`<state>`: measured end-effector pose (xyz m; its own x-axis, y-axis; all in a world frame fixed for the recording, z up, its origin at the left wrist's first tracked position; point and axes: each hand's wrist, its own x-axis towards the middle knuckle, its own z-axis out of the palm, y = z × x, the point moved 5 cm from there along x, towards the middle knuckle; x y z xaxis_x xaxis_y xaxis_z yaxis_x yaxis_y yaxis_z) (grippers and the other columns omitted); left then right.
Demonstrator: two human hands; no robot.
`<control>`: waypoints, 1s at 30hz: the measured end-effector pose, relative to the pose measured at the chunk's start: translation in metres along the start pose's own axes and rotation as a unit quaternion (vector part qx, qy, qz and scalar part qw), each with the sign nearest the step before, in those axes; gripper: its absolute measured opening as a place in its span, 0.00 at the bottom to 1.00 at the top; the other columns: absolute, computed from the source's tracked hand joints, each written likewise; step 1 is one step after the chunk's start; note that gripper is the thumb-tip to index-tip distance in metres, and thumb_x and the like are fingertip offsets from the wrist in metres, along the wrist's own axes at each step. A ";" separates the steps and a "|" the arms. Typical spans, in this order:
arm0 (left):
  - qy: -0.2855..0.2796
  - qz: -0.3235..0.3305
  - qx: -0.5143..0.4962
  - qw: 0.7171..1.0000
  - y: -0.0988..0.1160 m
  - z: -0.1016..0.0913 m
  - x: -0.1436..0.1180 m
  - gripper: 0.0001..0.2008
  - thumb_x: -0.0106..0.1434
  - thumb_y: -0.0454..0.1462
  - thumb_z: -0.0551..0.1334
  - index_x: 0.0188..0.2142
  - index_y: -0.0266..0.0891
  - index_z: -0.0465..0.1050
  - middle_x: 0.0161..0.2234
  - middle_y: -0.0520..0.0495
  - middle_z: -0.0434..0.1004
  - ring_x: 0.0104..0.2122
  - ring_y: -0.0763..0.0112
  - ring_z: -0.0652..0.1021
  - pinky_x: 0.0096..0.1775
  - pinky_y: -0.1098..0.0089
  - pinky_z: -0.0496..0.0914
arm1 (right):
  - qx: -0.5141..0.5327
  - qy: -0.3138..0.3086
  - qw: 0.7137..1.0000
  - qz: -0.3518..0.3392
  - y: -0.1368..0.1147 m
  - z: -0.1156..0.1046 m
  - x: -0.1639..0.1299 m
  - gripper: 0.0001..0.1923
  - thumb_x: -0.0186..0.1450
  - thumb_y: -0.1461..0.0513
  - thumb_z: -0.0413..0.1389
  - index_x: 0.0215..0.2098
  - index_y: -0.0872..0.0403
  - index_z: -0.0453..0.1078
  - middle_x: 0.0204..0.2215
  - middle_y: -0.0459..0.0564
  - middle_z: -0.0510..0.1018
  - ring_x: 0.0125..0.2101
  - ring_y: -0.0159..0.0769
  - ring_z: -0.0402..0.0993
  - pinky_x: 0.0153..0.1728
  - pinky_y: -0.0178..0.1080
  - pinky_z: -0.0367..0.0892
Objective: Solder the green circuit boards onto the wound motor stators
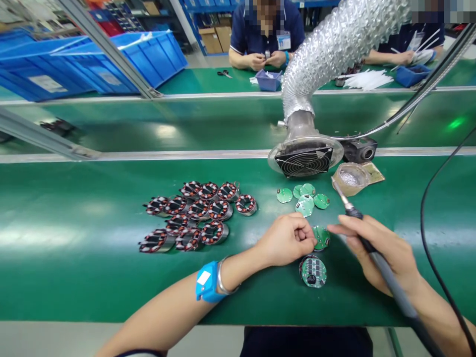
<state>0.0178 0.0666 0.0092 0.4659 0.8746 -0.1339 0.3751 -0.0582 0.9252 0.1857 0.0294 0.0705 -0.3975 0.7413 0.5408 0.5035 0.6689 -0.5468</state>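
Note:
My left hand point(292, 239), wearing a blue wrist strap point(208, 282), has its fingers curled in at the edge of a round green circuit board point(322, 238). Its fingertips partly cover that board. In my right hand point(386, 253) is a soldering iron point(385, 272), its tip pointing up and left toward a round tub point(349, 178) of silvery material. Closer to me sits a board with black components point(313, 271) on top of a round part. Several bare round green boards point(305, 204) lie beyond my left hand.
Several ring-shaped motor stators with copper windings point(199, 210) stand grouped on the left of the green bench. A fume extractor fan point(305, 161) on a silver duct point(342, 54) hangs over the far side. A black cable point(426, 233) loops at right. Two people sit opposite.

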 end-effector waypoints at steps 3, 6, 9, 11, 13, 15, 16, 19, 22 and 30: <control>0.013 0.001 0.025 1.000 0.004 0.000 -0.001 0.02 0.52 0.31 0.63 0.24 0.35 0.74 0.25 0.53 0.68 0.22 0.80 0.67 0.25 0.78 0.63 | -0.014 0.011 1.000 -0.003 -0.011 -0.016 -0.005 0.25 0.64 0.68 0.53 0.60 0.54 0.63 0.31 0.49 0.77 0.28 0.35 0.72 0.28 0.38 0.68; 0.029 0.000 0.045 0.999 0.006 -0.001 -0.002 0.03 0.51 0.30 0.63 0.22 0.35 0.74 0.24 0.53 0.68 0.22 0.80 0.67 0.25 0.78 0.62 | 0.003 -0.003 1.000 -0.002 -0.024 -0.022 -0.010 0.18 0.62 0.68 0.52 0.50 0.57 0.71 0.24 0.48 0.71 0.24 0.34 0.68 0.24 0.39 0.63; 0.038 0.000 0.051 0.998 0.008 -0.001 -0.002 0.03 0.51 0.29 0.63 0.22 0.35 0.73 0.24 0.53 0.68 0.22 0.80 0.67 0.25 0.78 0.62 | 0.013 -0.006 1.000 -0.001 -0.033 -0.020 -0.013 0.12 0.60 0.70 0.51 0.41 0.58 0.72 0.21 0.47 0.67 0.21 0.34 0.65 0.23 0.39 0.61; 0.037 0.003 0.050 0.998 0.010 -0.001 -0.002 0.03 0.51 0.29 0.63 0.22 0.35 0.73 0.24 0.53 0.68 0.22 0.81 0.67 0.25 0.78 0.63 | 0.018 -0.010 1.000 -0.014 -0.035 -0.017 -0.013 0.11 0.59 0.71 0.51 0.39 0.59 0.71 0.21 0.47 0.67 0.21 0.33 0.64 0.23 0.40 0.59; 0.037 0.005 0.048 0.998 0.010 -0.001 -0.003 0.03 0.51 0.29 0.63 0.22 0.35 0.73 0.24 0.53 0.68 0.22 0.81 0.67 0.25 0.78 0.63 | 0.026 -0.017 0.999 -0.023 -0.034 -0.012 -0.013 0.11 0.58 0.71 0.51 0.38 0.59 0.71 0.21 0.47 0.66 0.21 0.33 0.62 0.22 0.39 0.56; 0.038 0.006 0.047 0.998 0.010 -0.001 -0.003 0.03 0.51 0.29 0.63 0.22 0.35 0.73 0.24 0.53 0.67 0.21 0.81 0.67 0.25 0.78 0.62 | 0.037 -0.023 0.999 -0.027 -0.031 -0.009 -0.013 0.12 0.58 0.71 0.51 0.38 0.60 0.71 0.21 0.47 0.66 0.21 0.32 0.60 0.21 0.38 0.54; 0.039 0.007 0.047 0.998 0.010 -0.001 -0.003 0.04 0.51 0.29 0.63 0.22 0.35 0.73 0.24 0.54 0.67 0.21 0.81 0.67 0.25 0.78 0.62 | 0.040 -0.025 0.999 -0.028 -0.030 -0.009 -0.014 0.12 0.57 0.72 0.51 0.39 0.61 0.71 0.21 0.47 0.66 0.21 0.31 0.60 0.21 0.38 0.54; 0.043 0.013 0.047 0.998 0.010 0.000 -0.004 0.04 0.50 0.28 0.63 0.22 0.35 0.73 0.24 0.54 0.67 0.21 0.81 0.66 0.24 0.78 0.62 | 0.039 -0.024 0.998 -0.030 -0.029 -0.008 -0.015 0.13 0.57 0.72 0.51 0.39 0.61 0.71 0.21 0.47 0.66 0.21 0.32 0.60 0.22 0.38 0.53; 0.051 0.020 0.049 0.997 0.011 0.000 -0.005 0.04 0.50 0.28 0.63 0.22 0.35 0.73 0.24 0.54 0.67 0.21 0.81 0.66 0.24 0.78 0.61 | 0.035 -0.017 0.999 -0.029 -0.029 -0.007 -0.017 0.13 0.57 0.72 0.52 0.39 0.61 0.71 0.21 0.47 0.66 0.21 0.31 0.60 0.22 0.38 0.54; 0.057 0.018 0.063 0.996 0.012 -0.001 -0.006 0.04 0.50 0.28 0.62 0.21 0.35 0.72 0.23 0.53 0.67 0.22 0.80 0.66 0.24 0.78 0.61 | 0.011 0.009 1.000 -0.026 -0.033 -0.012 -0.011 0.13 0.57 0.71 0.51 0.38 0.59 0.71 0.22 0.48 0.69 0.20 0.33 0.64 0.21 0.39 0.60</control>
<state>0.0189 0.0610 0.0214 0.3889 0.9197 -0.0534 0.4606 -0.1439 0.8759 0.1830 -0.0021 0.0904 -0.4085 0.7044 0.5805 0.4661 0.7078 -0.5309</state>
